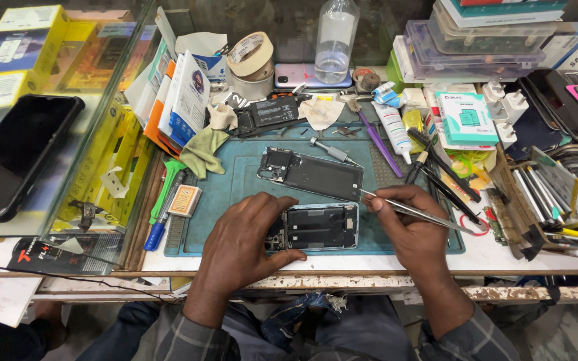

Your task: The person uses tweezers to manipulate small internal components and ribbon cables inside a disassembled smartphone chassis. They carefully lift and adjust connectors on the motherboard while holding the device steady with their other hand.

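A phone repair shop — plainly so. Crowded tabletop (496,257) with a teal work mat (235,194), an opened phone (315,227) and its removed back cover (312,174) lying on it. Screwdriver (329,150), tubes of glue (394,127), a roll of tape (250,55), brushes and spudgers scattered about. Stacked clear parts boxes (463,50), white chargers (506,100) and spare screens (569,100) at the right — boxed accessories behind a glass showcase (55,134) at the left.

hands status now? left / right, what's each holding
Left hand: fingers closed around the end of the opened phone, pinning it on the mat.
Right hand: closed on tweezers.
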